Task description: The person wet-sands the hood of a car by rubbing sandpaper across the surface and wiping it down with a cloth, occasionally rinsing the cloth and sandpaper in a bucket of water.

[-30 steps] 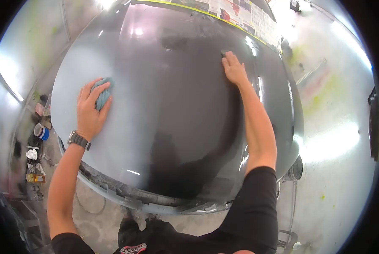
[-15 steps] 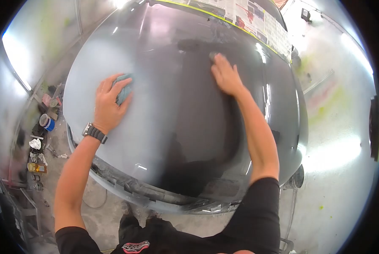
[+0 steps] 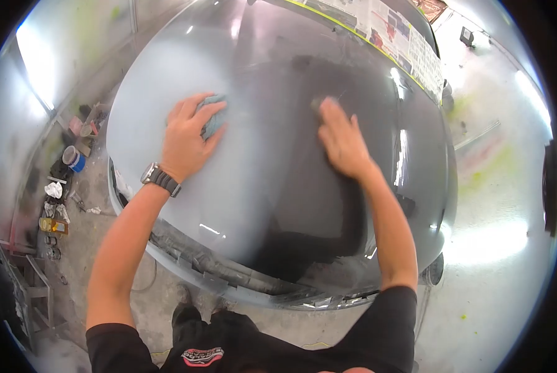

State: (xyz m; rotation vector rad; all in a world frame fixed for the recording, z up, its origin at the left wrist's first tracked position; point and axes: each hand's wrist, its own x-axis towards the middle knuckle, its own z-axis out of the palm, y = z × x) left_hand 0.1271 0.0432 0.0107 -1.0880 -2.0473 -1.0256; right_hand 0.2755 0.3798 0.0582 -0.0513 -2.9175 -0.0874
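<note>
Your left hand (image 3: 188, 143) curls round the blue-green cloth (image 3: 214, 119) on the hood (image 3: 278, 186); at your right hand's (image 3: 344, 148) fingertips, a blurred pad (image 3: 316, 104) – grip unclear. Newspaper (image 3: 387, 31) is taped on – what's finished or left on the hood, I can't tell.

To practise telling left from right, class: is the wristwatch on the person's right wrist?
No, the wristwatch is strapped just behind the left hand, and the right wrist is bare.

Paint-flecked walls (image 3: 98, 37), probably concrete floor (image 3: 88, 236)
</note>
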